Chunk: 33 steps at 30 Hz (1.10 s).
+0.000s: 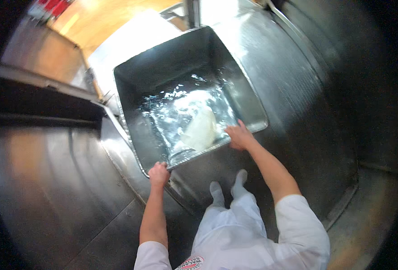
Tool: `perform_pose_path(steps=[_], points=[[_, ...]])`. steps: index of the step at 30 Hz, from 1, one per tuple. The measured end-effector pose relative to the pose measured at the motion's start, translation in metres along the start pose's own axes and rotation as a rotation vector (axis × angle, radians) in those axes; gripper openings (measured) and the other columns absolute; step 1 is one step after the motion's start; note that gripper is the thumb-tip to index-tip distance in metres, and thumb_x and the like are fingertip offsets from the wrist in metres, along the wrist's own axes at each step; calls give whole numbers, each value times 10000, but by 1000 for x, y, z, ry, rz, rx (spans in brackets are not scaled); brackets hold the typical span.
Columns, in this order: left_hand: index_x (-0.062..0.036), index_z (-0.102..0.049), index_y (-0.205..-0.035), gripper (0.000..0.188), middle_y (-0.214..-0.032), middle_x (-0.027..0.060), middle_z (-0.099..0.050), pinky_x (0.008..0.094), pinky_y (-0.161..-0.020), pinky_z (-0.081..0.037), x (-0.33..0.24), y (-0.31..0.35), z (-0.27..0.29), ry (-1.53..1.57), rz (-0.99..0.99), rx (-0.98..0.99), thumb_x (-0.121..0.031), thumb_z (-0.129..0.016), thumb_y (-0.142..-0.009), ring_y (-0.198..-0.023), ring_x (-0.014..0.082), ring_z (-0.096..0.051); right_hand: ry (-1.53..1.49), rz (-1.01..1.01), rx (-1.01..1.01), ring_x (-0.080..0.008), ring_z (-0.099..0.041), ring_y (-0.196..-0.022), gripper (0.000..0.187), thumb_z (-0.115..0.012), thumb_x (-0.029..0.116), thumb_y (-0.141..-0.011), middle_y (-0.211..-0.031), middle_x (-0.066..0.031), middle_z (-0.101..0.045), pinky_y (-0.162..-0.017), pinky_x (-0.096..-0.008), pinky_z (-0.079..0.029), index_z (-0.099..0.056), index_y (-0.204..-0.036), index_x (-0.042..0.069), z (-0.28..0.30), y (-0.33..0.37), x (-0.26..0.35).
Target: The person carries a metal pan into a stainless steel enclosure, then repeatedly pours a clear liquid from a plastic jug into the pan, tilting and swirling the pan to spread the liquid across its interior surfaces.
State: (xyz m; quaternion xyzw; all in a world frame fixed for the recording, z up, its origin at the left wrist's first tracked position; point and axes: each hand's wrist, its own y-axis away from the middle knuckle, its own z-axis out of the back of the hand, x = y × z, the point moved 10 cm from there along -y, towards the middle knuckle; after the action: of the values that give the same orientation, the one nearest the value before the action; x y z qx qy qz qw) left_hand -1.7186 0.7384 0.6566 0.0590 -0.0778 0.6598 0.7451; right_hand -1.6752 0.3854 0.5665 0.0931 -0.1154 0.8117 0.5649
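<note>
A large, deep, square metal tub (172, 53) with rounded corners stands in front of me. Glinting clear liquid, apparently water, covers its bottom. In it, towards the near side, lies a pale off-white rounded thing (201, 129), whose kind I cannot make out. My left hand (159, 174) is closed over the rim at the near left corner. Further right along the same near edge, my right hand (240, 136) grips the rim, its thumb pointing up over the inside. Both arms reach forward, and the fingers on the tub's outer side are partly hidden.
Dull grey metal surfaces (68, 180) spread on both sides. Behind the tub is a bright white surface (140, 33), with a dark upright post (192, 13) next to it. An orange-lit area and red items (52, 6) lie at the far left. My white-covered feet (217, 193) are just below the tub.
</note>
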Motion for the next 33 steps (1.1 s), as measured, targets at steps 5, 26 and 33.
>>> perform_pose_path(steps=[5,26,33], points=[[-103,-670,-865,153,-868,135,-619,439,-677,-526,75,6,2,5,-35,-32,-154,-607,-736,-781,326,-658,-2,211,-20,-296,-620,-933,340,-792,271,-620,-847,-95,-619,-902,-421,-455,-598,-838,95,-10,-7,95],[-87,-626,-897,250,-907,110,-624,438,-731,-521,115,-69,74,189,122,-100,-189,-701,-681,-873,319,-642,180,344,-135,-252,-598,-953,449,-810,370,-613,-904,-71,-608,-816,-376,-505,-578,-873,88,143,-188,94],[-103,-648,-917,259,-957,96,-635,434,-800,-497,73,-139,161,244,258,-3,-233,-724,-705,-946,300,-622,145,302,-75,-262,-620,-944,375,-777,366,-681,-907,-86,-650,-816,-375,-515,-624,-864,77,240,-265,32]])
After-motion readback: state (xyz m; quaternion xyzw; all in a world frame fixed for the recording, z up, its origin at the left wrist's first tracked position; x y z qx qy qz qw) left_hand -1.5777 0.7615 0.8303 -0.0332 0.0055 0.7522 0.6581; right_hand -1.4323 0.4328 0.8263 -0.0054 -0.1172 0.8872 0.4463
